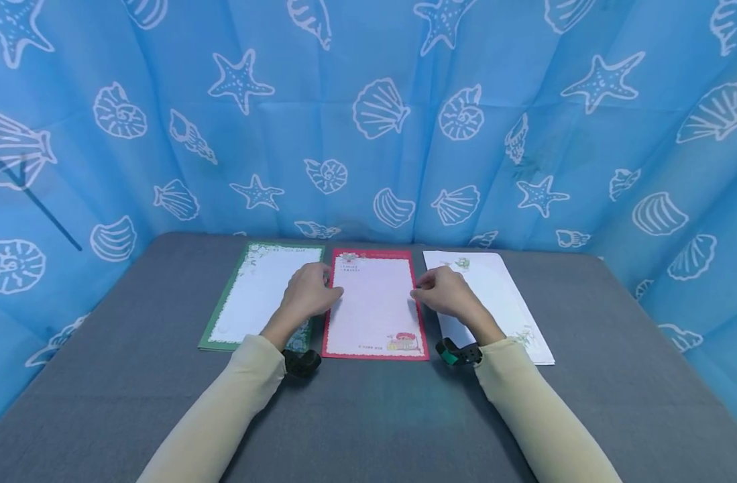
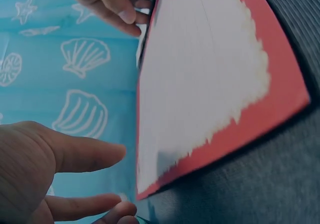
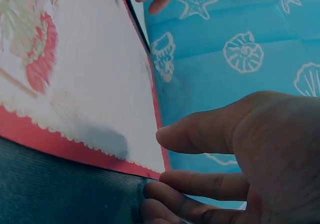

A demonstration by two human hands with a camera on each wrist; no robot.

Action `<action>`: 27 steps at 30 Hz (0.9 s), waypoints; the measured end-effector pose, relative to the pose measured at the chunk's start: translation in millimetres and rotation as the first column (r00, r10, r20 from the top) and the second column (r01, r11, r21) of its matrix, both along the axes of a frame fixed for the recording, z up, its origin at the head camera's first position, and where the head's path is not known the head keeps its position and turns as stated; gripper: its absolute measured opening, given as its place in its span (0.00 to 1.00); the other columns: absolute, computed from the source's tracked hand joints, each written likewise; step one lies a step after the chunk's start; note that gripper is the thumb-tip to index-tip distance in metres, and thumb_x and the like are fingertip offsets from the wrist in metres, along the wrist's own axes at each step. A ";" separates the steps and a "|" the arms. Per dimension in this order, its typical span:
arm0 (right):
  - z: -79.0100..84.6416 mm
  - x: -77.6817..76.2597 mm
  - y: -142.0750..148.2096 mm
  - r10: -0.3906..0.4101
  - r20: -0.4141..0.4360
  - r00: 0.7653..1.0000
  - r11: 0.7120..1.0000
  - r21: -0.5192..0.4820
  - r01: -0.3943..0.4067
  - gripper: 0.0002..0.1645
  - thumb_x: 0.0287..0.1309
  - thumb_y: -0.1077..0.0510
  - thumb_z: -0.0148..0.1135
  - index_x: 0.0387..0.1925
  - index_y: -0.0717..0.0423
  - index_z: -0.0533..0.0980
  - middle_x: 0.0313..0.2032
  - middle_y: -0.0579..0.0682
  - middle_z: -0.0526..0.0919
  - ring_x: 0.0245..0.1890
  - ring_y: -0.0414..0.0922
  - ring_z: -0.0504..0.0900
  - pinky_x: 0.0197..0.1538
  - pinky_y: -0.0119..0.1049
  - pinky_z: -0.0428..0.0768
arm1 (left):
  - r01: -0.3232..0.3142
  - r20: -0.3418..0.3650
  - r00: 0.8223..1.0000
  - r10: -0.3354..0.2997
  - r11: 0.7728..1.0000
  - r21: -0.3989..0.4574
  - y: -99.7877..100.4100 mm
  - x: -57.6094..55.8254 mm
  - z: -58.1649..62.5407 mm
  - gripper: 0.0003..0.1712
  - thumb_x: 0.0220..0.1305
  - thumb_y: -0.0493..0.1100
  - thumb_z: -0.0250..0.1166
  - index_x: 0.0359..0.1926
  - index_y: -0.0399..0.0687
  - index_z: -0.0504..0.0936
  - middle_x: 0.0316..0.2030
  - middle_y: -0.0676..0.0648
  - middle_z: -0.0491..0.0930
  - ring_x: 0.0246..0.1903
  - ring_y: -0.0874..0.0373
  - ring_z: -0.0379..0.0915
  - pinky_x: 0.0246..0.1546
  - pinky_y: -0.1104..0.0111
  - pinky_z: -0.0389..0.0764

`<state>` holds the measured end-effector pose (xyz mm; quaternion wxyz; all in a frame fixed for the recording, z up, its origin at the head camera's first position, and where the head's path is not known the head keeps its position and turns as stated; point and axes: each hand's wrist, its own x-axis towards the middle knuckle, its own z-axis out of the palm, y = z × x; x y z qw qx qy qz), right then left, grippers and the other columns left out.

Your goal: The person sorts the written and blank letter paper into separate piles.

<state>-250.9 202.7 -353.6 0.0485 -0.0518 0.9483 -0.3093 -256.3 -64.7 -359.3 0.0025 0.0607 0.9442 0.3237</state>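
Note:
A sheet of letter paper [image 1: 374,305] with a red border, a pale pink middle and a small drawing in its lower corner lies on the grey table between the hands. My left hand [image 1: 306,293] is at its left edge, thumb and fingers parted with a gap between them in the left wrist view. At the right edge is my right hand [image 1: 451,293]; its thumb hovers by the border and its fingertips [image 3: 172,178] are right at the paper's edge. Neither hand grips the sheet.
Green-bordered paper [image 1: 256,288] lies to the left, partly under my left hand. White paper [image 1: 495,288] with small green prints lies to the right, partly covered by my right hand. Behind the grey table [image 1: 380,429] hangs a blue curtain [image 1: 344,147] with shells and starfish.

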 end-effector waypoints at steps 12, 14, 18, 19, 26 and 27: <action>-4.9 -1.0 -3.2 -0.030 0.030 0.999 0.999 0.015 0.030 0.29 0.61 0.54 0.68 0.58 0.71 0.77 0.36 0.57 0.82 0.32 0.47 0.78 0.34 0.39 0.77 | 0.013 0.070 0.997 -0.010 0.999 -0.036 -5.0 -3.1 -6.4 0.32 0.61 0.48 0.72 0.61 0.32 0.78 0.55 0.35 0.78 0.55 0.42 0.74 0.53 0.50 0.77; -5.6 -0.6 -3.2 -0.029 0.037 0.999 1.000 0.008 0.029 0.30 0.61 0.54 0.68 0.58 0.72 0.76 0.35 0.56 0.81 0.31 0.47 0.77 0.33 0.37 0.75 | 0.011 0.083 0.996 -0.008 0.999 -0.030 -5.3 -3.6 -7.8 0.33 0.61 0.48 0.73 0.61 0.32 0.77 0.56 0.35 0.77 0.57 0.41 0.71 0.54 0.49 0.76; -7.2 -0.3 -3.1 -0.028 0.050 0.998 1.000 -0.013 0.029 0.31 0.60 0.54 0.69 0.59 0.72 0.75 0.34 0.55 0.80 0.30 0.46 0.77 0.32 0.36 0.73 | -0.005 0.121 0.993 0.005 1.000 0.001 -6.9 -4.1 -11.0 0.35 0.60 0.49 0.74 0.63 0.33 0.76 0.58 0.34 0.73 0.59 0.40 0.65 0.56 0.47 0.74; -7.7 -0.5 -2.9 -0.029 0.051 0.998 0.999 -0.017 0.030 0.31 0.60 0.55 0.70 0.59 0.72 0.76 0.34 0.55 0.80 0.30 0.46 0.76 0.32 0.36 0.73 | -0.008 0.129 0.992 0.006 1.000 0.012 -7.4 -4.4 -11.8 0.36 0.59 0.49 0.74 0.63 0.34 0.76 0.58 0.34 0.73 0.60 0.40 0.65 0.56 0.47 0.73; -11.0 -2.6 -2.0 -0.035 0.040 0.999 0.999 -0.029 0.036 0.33 0.57 0.55 0.74 0.58 0.71 0.76 0.34 0.56 0.80 0.29 0.46 0.76 0.32 0.36 0.73 | -0.035 0.153 0.988 0.017 0.992 0.118 -9.1 -7.9 -15.4 0.35 0.57 0.44 0.76 0.64 0.36 0.77 0.62 0.35 0.72 0.63 0.39 0.64 0.58 0.46 0.72; -11.5 -2.9 -1.9 -0.036 0.036 0.999 0.999 -0.031 0.037 0.33 0.56 0.56 0.74 0.58 0.71 0.76 0.34 0.56 0.80 0.30 0.46 0.76 0.32 0.36 0.73 | -0.036 0.151 0.988 0.016 0.991 0.127 -9.1 -8.5 -16.1 0.35 0.57 0.44 0.76 0.64 0.36 0.78 0.61 0.36 0.73 0.63 0.39 0.64 0.58 0.46 0.73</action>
